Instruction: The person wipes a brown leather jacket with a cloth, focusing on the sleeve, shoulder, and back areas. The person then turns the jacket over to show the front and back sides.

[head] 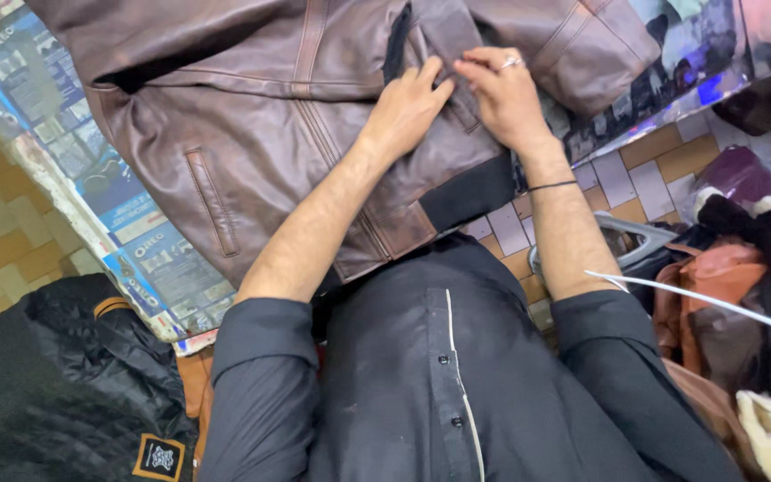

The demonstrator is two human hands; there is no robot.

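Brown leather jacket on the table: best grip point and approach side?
Grip the brown leather jacket by its ribbed black hem, from the near table edge. It overhangs that edge, so fingers could likely get under it; the rest lies flat. Both hands, left hand and right hand, pinch mid-front.

The brown leather jacket [252, 134] runs off the top edge — collar and shoulders unseen; its hem beside the black waistband is covered by the forearms.
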